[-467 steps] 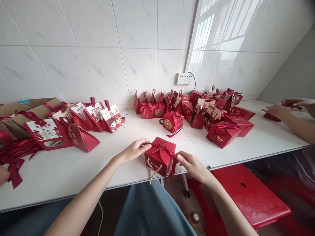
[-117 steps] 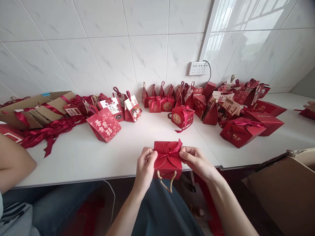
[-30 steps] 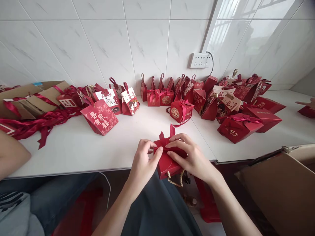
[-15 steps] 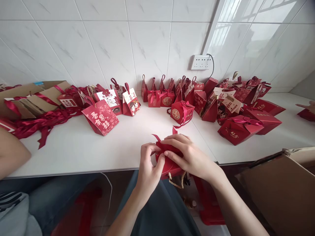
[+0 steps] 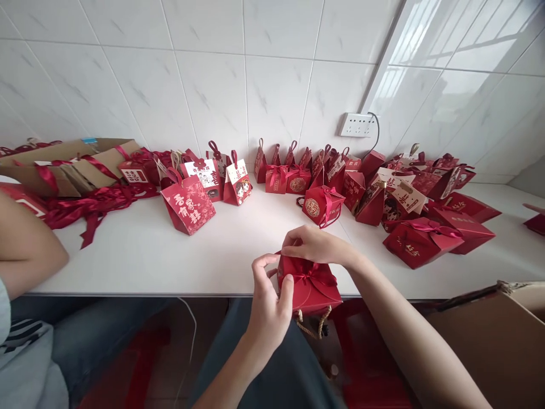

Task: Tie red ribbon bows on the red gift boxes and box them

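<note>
A red gift box [image 5: 313,298] sits at the table's front edge, with a dark red ribbon bow [image 5: 310,275] on its top. A twisted gold rope handle [image 5: 317,328] hangs from its near side. My left hand [image 5: 272,301] grips the box's left side, thumb on the near top edge and fingers round the left. My right hand [image 5: 315,244] bends over the far left corner of the box, fingers curled down; their tips are partly hidden. Just beyond stands another red box with a gold round emblem [image 5: 322,205].
Several red boxes [image 5: 421,241] crowd the right; more [image 5: 279,177] line the wall. A red bag-shaped box [image 5: 189,204] stands left, near loose ribbons [image 5: 91,210] and a cardboard carton [image 5: 25,177]. Another person's arm [image 5: 29,250] rests at left. A big carton [image 5: 489,335] is at lower right.
My right hand has moved from the top of the box to its far edge, uncovering the bow. My left hand has shifted to the box's left side. The view has tilted up slightly.
</note>
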Demonstrator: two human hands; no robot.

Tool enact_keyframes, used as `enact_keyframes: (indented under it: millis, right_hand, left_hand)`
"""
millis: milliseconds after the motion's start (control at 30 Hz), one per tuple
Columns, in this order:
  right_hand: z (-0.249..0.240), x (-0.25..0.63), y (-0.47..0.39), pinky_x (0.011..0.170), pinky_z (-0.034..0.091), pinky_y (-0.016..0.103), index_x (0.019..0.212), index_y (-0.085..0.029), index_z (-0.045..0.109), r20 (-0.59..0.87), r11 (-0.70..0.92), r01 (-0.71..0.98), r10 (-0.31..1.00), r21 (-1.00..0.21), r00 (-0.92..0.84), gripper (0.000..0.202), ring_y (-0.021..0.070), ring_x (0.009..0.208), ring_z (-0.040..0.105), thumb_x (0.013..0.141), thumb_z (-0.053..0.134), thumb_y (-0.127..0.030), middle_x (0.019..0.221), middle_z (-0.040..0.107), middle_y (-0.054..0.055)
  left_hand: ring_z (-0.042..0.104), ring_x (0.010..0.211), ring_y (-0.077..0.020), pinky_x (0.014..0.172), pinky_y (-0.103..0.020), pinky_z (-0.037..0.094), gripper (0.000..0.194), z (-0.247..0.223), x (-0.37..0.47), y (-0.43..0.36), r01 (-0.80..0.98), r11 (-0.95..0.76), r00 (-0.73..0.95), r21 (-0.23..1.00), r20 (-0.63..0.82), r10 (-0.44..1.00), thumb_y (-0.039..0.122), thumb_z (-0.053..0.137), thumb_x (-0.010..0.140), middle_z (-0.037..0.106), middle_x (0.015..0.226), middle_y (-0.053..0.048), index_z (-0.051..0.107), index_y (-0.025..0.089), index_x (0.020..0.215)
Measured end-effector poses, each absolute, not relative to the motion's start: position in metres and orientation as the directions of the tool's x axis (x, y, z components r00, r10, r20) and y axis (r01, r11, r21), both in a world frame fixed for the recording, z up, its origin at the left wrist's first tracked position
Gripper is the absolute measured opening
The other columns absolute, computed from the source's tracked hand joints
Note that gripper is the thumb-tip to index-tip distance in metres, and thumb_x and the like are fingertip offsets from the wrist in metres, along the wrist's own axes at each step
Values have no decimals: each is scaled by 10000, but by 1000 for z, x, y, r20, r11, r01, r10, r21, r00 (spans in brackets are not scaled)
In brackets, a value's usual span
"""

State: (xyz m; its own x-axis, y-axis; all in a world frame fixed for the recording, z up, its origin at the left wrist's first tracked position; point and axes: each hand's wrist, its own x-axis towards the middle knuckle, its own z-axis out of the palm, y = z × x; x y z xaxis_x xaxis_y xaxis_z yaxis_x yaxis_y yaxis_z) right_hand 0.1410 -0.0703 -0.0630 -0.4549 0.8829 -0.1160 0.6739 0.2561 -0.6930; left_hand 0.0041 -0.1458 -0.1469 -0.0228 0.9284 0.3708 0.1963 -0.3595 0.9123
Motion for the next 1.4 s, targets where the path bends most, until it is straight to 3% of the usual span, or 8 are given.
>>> enact_keyframes:
  millis: [167,400,567,700,900,1133,1267,1400]
  right_hand:
    - [-69,143,-63,452,392,205,730,-174,616,-140,106,579,921,-809,-363,27,100,523,533,746,596,-165,661,644,2]
    - [-78,151,-49,508,412,211,997,-153,604,-155,30,464,921,-885,-357,262,103,556,545,736,628,-166,681,666,-1]
    - [-74,189,-49,768,465,297,1076,-149,575,-41,68,467,975,-882,-218,375,187,913,615,839,569,-440,1011,665,109]
    - [-84,216,-59,842,441,385,893,-148,640,-219,-66,442,927,-895,-305,568,222,894,615,738,555,-687,961,667,115]
    - [-106,202,-58,777,433,298,680,-149,581,-160,-110,143,899,-984,-408,413,108,678,526,643,743,-527,683,547,-33]
    - [-116,180,-52,584,390,240,666,-151,563,-207,-160,152,898,-975,-388,381,91,565,456,690,679,-513,617,516,-39]
    - [-121,181,-51,588,404,254,684,-146,597,-229,-160,240,928,-958,-294,362,116,591,497,712,642,-504,653,571,-3]
    - [-118,191,-67,599,373,245,710,-179,550,-107,-95,321,994,-942,-18,372,125,640,486,750,589,-547,684,536,-9]
  left_hand:
    - [505,1088,-199,895,-363,479,241,-140,1,-144,368,-547,148,751,534,832,110,370,887,522,1080,-70,565,233,957]
    - [470,1209,-223,948,-389,468,339,-139,-2,-140,386,-579,261,718,518,815,85,331,897,558,1133,-82,623,226,999]
    - [471,1237,-228,1000,-418,439,344,-139,-3,-136,422,-580,287,697,504,814,86,336,892,596,1164,-66,620,228,1023]
    - [509,1193,-226,972,-414,462,344,-137,-4,-134,456,-587,297,670,507,809,83,341,883,608,1160,-66,624,228,1014]
    - [521,1181,-218,983,-410,457,337,-135,-4,-134,446,-573,294,688,493,819,88,334,883,603,1168,-73,608,223,1025]
    - [425,1292,-207,1072,-417,386,455,-131,-7,-130,453,-607,404,653,456,793,72,296,895,491,1368,-45,575,268,1196]
    - [422,1299,-230,1067,-441,396,444,-128,-9,-127,500,-579,409,644,414,813,89,308,893,505,1371,-38,619,261,1159]
    - [439,1286,-233,1048,-440,422,445,-128,-10,-126,505,-569,397,649,411,821,91,329,882,517,1363,-42,599,253,1197]
